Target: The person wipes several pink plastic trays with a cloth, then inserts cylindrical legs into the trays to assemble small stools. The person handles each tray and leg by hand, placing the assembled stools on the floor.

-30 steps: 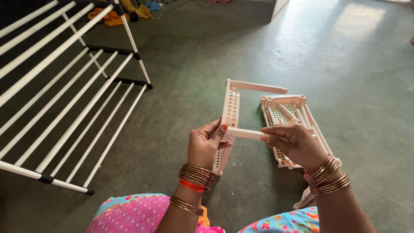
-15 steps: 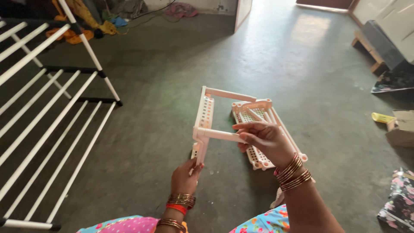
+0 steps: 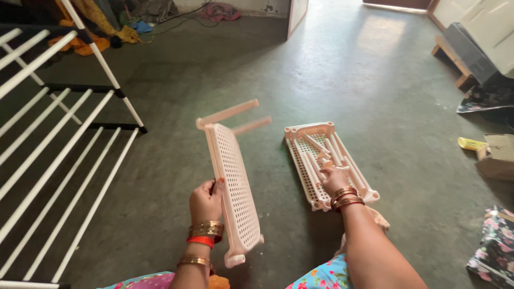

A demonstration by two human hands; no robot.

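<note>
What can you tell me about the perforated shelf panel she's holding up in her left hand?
The shelf panel looks like pale cream plastic, a long rectangle pierced with rows of small holes. Two tube legs stick out from its far end, and corner sockets show at its near end. It is tilted on edge above the grey floor, gripped along its left rim by the left hand.

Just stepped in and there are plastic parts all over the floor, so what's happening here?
A person sitting on the floor holds a perforated pale plastic shelf panel up on edge with the left hand; two legs stick out from its far end. The right hand reaches into a second panel lying flat on the floor, which holds loose plastic rods. A white drying rack stands to the left.
</note>
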